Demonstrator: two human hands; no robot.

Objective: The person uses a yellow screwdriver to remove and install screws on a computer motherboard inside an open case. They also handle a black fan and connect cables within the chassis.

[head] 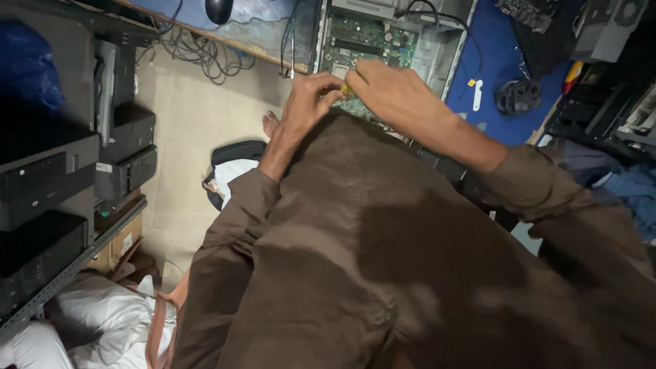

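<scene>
Both hands (pixel 355 92) meet over the open computer case (pixel 389 34).

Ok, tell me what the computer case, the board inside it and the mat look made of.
Computer case: looks like bare sheet metal, dull grey, with thin folded edges.
Board: green circuit board, probably resin laminate, dotted with small components.
Mat: blue and matte, maybe rubber or foam; hard to tell.
Both hands pinch something small and yellow above the board.
</scene>
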